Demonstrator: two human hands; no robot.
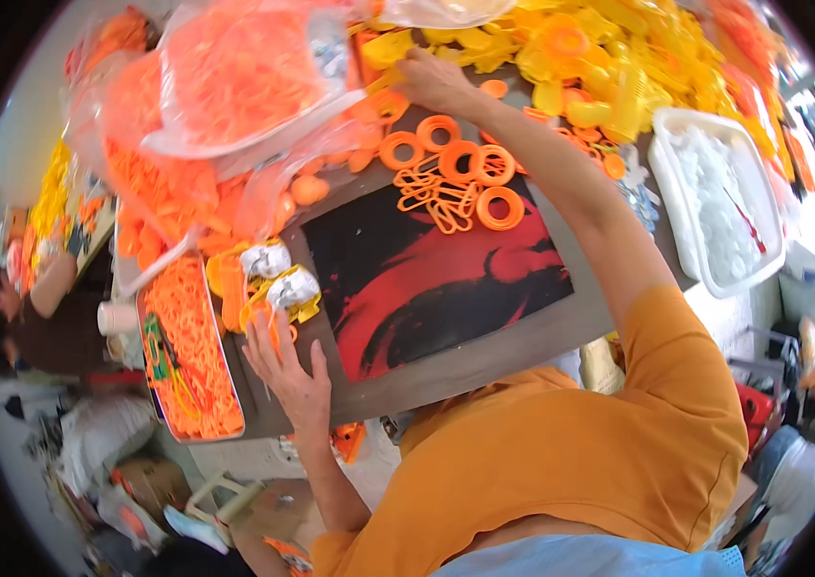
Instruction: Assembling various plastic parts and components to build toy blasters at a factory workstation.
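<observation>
My right hand (432,82) is stretched to the far side of the table, its fingers closed around a yellow plastic part (385,79) by the heap of yellow parts (610,58). At the near left, my left hand (294,377) has its fingers extended and apart. Its fingertips lie beside yellow-and-orange plastic pieces with silver parts (292,288); whether they touch is unclear. Between the hands lies a black-and-red mat (436,298). Orange rings (500,208) and loose orange oval links (451,207) are gathered at the mat's far edge.
A tray of small orange pieces (186,327) with a green tool stands at the left. Plastic bags full of orange parts (234,77) crowd the back left. A white tub (662,183) of clear pieces sits at the right. Another person (51,308) is at the far left.
</observation>
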